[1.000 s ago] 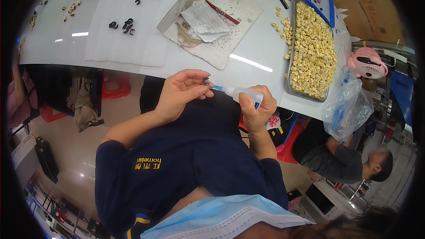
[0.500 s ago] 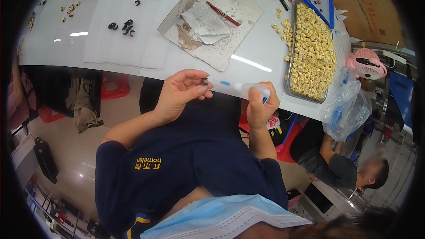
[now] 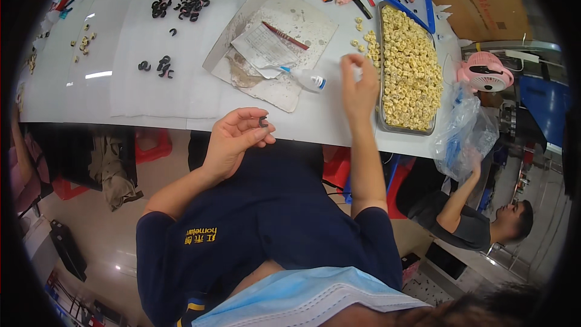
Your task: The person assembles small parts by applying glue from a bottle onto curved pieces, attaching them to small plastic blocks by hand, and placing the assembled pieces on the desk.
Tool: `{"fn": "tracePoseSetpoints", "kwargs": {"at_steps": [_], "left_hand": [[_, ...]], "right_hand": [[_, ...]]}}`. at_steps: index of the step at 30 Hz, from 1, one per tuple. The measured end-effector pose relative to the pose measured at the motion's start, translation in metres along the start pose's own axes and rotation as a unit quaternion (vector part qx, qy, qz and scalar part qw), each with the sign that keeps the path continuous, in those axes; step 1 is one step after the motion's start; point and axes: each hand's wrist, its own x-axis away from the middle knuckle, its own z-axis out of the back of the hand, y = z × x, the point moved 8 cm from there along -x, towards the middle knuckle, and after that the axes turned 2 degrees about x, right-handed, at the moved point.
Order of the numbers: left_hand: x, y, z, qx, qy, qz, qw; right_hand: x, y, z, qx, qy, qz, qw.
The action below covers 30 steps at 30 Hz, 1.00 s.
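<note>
My left hand (image 3: 236, 135) pinches a small dark C-shaped piece (image 3: 263, 122) between thumb and fingers, just past the table's near edge. Farther out on the table, my right hand (image 3: 359, 88) reaches beside a few loose yellow ring-like pieces (image 3: 358, 24), left of the tray. Its fingers are bent and partly smeared, with a pale patch among them; whether they hold anything is unclear. A small clear squeeze bottle with a blue tip (image 3: 311, 79) lies on its side on the stained white board (image 3: 284, 94), apart from both hands.
A clear tray (image 3: 380, 106) heaped with yellow pieces stands at the right. Paper (image 3: 257, 51) and a dark red pen (image 3: 284, 35) rest on the board. Dark curved pieces (image 3: 190, 6) lie far left. Beyond the tray are a blue tray (image 3: 431, 9), pink fan (image 3: 486, 72) and a person (image 3: 460, 218).
The squeeze bottle has left my right hand and now lies on the board. That hand has moved forward toward the yellow pieces. My left hand keeps its dark piece.
</note>
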Motion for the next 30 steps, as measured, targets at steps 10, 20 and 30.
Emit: {"fn": "tracePoseSetpoints", "kwargs": {"at_steps": [10, 20, 30], "left_hand": [[0.001, -0.002, -0.009, -0.006, -0.012, 0.003, 1.000], [0.000, -0.008, -0.023, -0.009, -0.002, 0.041, 0.999], [-0.002, -0.025, -0.028, 0.048, -0.020, 0.110, 0.993]], "right_hand": [[-0.044, 0.010, -0.008, 0.101, -0.055, 0.094, 0.989], [0.070, -0.071, 0.000, -0.284, -0.253, 0.004, 0.925], [0.078, -0.103, 0.009, -0.134, -0.152, 0.300, 0.932]]}}
